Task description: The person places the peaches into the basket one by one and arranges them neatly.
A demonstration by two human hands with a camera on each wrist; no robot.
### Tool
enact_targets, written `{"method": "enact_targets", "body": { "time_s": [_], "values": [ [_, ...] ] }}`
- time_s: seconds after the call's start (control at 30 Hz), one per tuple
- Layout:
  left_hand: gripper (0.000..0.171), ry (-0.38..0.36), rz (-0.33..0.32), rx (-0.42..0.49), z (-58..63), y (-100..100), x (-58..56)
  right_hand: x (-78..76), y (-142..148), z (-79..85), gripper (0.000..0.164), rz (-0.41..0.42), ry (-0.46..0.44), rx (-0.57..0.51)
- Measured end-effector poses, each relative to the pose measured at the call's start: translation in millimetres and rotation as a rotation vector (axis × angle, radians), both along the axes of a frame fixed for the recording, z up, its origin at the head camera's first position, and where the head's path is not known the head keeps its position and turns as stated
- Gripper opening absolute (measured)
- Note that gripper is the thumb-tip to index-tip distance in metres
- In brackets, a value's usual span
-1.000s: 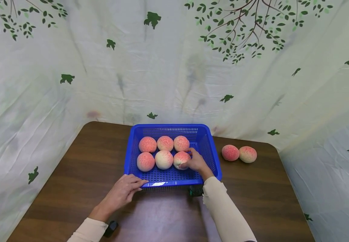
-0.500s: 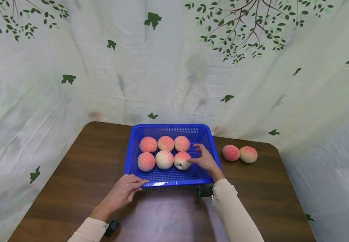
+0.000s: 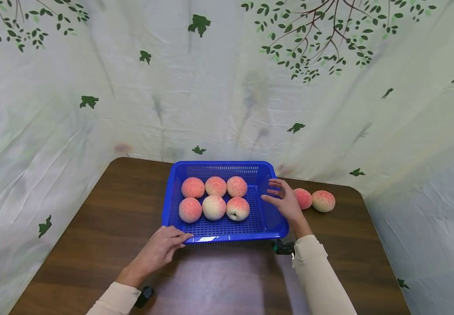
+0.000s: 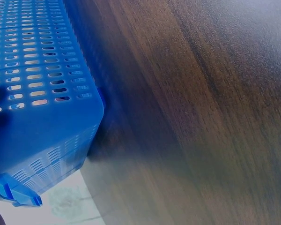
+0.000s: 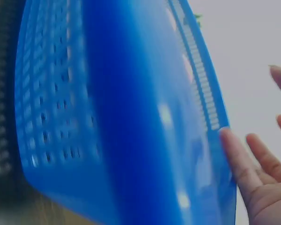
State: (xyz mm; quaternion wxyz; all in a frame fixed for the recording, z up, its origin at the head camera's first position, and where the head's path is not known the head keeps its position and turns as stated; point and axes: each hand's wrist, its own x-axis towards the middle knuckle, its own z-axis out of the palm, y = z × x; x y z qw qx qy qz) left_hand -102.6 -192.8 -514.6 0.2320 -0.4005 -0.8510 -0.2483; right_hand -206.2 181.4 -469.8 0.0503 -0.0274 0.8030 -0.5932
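Observation:
In the head view, a blue plastic basket (image 3: 227,238) with slotted sides holds several pink-and-cream peaches in two rows; the front right peach (image 3: 237,209) shows its stem dimple. My left hand (image 3: 160,249) grips the basket's front left rim, mostly out of frame in the left wrist view, where the basket's slotted wall (image 4: 47,126) appears. Over the right rim hovers my right hand (image 3: 287,203), fingers spread and nothing held. Just beyond it lie two loose peaches, a redder one (image 3: 303,199), partly hidden by the hand, and a paler one (image 3: 323,201).
The brown wooden table (image 3: 341,253) carries the basket near its back edge. A pale curtain (image 3: 227,87) printed with leaves stands behind and at both sides. Bare basket floor (image 3: 255,218) shows to the right of the peaches.
My right hand has let go of the front right peach and moved right, over the basket's rim toward the loose peaches. The left hand stays put.

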Motion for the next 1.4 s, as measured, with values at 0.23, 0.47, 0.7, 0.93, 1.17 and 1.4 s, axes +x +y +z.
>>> {"method": "enact_targets", "body": {
  "time_s": [0.23, 0.47, 0.7, 0.93, 1.17, 1.4],
  "values": [
    [0.052, -0.001, 0.005, -0.003, -1.3, -0.8, 0.5, -5.3, 28.5, -6.7, 0.058, -0.087, 0.05, -0.061],
    [0.052, -0.004, -0.002, -0.002, -1.4, -0.8, -0.2, -3.2, 60.0, -2.0, 0.059, -0.223, 0.049, -0.068],
    [0.052, -0.004, 0.007, -0.004, -1.7, -1.1, 0.3, -11.3, 99.1, -20.7, 0.061, -0.346, 0.158, 0.039],
    [0.052, 0.002, 0.002, -0.004, -1.5, -0.6, -0.8, -12.8, 132.7, -24.1, 0.066, -0.472, 0.082, 0.077],
    [0.029, 0.005, -0.001, 0.004, 0.5, -1.1, -0.8, -14.4, 157.2, -36.8, 0.074, -0.445, 0.014, 0.17],
    [0.022, -0.001, -0.002, -0.001, -1.1, -1.2, -0.1, -14.3, 167.4, -57.9, 0.085, -0.402, -0.154, 0.214]
  ]
}}
